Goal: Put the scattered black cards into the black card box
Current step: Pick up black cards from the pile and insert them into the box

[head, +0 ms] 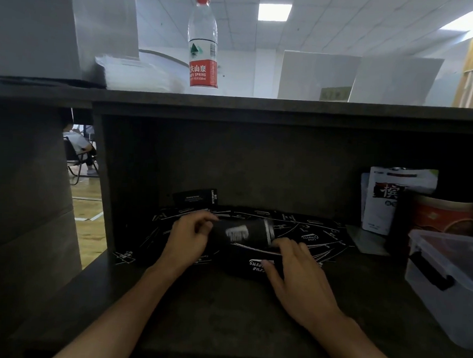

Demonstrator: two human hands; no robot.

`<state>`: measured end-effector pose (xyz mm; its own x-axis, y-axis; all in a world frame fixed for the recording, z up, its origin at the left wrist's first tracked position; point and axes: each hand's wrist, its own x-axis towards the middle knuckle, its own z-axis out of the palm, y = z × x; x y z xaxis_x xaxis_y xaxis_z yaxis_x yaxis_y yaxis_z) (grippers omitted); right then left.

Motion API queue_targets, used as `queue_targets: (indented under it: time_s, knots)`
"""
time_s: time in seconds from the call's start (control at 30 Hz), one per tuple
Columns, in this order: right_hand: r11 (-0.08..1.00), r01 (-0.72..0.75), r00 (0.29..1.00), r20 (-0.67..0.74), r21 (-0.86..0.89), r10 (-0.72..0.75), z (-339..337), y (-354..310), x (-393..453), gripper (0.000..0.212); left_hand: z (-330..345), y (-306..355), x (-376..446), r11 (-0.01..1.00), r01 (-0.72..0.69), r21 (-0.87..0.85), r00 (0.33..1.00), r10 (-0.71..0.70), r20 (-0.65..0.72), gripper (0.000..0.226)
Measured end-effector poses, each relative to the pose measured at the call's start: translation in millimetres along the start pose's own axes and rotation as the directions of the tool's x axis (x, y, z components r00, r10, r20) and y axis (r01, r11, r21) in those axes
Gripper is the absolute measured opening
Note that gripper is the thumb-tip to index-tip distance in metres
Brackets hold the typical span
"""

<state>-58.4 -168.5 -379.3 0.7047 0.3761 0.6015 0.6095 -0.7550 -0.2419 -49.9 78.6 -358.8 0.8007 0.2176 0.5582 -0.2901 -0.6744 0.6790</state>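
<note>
Black cards (pixel 317 236) with white print lie scattered across the back of the dark desk (pixel 221 316). My left hand (pixel 187 236) grips a blurred bundle of black cards (pixel 240 233) just above the spread. My right hand (pixel 299 268) lies with fairly straight fingers on the cards to the right of the bundle, its thumb touching a card with white lettering (pixel 255 264). The black card box (pixel 196 198) stands at the back, behind my left hand, against the rear panel.
A clear plastic container with a black latch (pixel 451 277) sits at the right edge. Behind it are a red tin (pixel 443 216) and white pouches (pixel 386 196). A water bottle (pixel 203 38) stands on the shelf above. A side panel (pixel 102 181) closes the left.
</note>
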Motion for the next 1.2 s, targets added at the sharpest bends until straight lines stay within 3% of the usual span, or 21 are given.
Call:
queue_targets:
  time_s: [0.13, 0.23, 0.3, 0.4, 0.47, 0.53, 0.63, 0.73, 0.87, 0.97, 1.1, 1.2]
  knots:
    - [0.984, -0.102, 0.994, -0.053, -0.143, 0.095, 1, 3, 1, 0.067, 10, 18, -10, 0.991, -0.054, -0.119, 0.970, 0.081, 0.230, 0.043]
    - [0.988, -0.011, 0.997, 0.068, -0.153, 0.022, 5, 5, 2, 0.050, 19, 22, -14, 0.991, -0.026, -0.135, 0.924, 0.076, 0.375, 0.047]
    - [0.996, 0.032, 0.994, 0.111, -0.089, -0.022, 7, 6, 2, 0.044, 17, 23, -15, 0.986, 0.003, -0.165, 0.939, 0.054, 0.338, 0.045]
    - [0.997, 0.054, 0.987, 0.155, -0.059, -0.045, 10, 8, 2, 0.054, 11, 26, -16, 0.964, 0.090, -0.249, 0.955, -0.013, 0.295, 0.034]
    - [0.998, 0.060, 0.979, 0.197, -0.036, -0.052, 14, 10, 3, 0.060, 12, 33, -20, 0.989, 0.087, -0.123, 0.925, -0.034, 0.379, 0.022]
    - [0.996, 0.078, 0.970, 0.234, -0.034, -0.068, 15, 12, 4, 0.062, 15, 40, -27, 0.987, -0.032, 0.159, 0.890, -0.044, 0.454, 0.019]
    - [0.996, 0.082, 0.965, 0.254, -0.029, -0.072, 17, 13, 5, 0.069, 8, 49, -35, 0.872, -0.182, 0.454, 0.842, -0.101, 0.530, 0.065]
    - [0.998, 0.063, 0.963, 0.264, -0.003, -0.061, 19, 14, 6, 0.071, 0, 53, -37, 0.771, -0.242, 0.589, 0.782, -0.204, 0.589, 0.075]
    - [0.997, 0.083, 0.960, 0.269, 0.005, -0.081, 17, 13, 6, 0.068, 0, 57, -42, 0.885, -0.117, 0.450, 0.759, -0.212, 0.615, 0.055]
    - [0.998, 0.064, 0.967, 0.246, 0.025, -0.068, 11, 8, 5, 0.053, 1, 54, -49, 0.968, -0.017, 0.250, 0.785, -0.142, 0.602, 0.044]
    - [0.996, 0.082, 0.986, 0.141, 0.042, -0.087, -4, 6, 7, 0.032, 3, 55, -52, 0.987, -0.106, 0.119, 0.887, 0.040, 0.460, 0.038]
    - [0.989, 0.147, 0.981, 0.125, 0.005, -0.147, -7, 6, 3, 0.026, 11, 53, -59, 0.983, -0.148, 0.105, 0.883, 0.084, 0.462, 0.035]
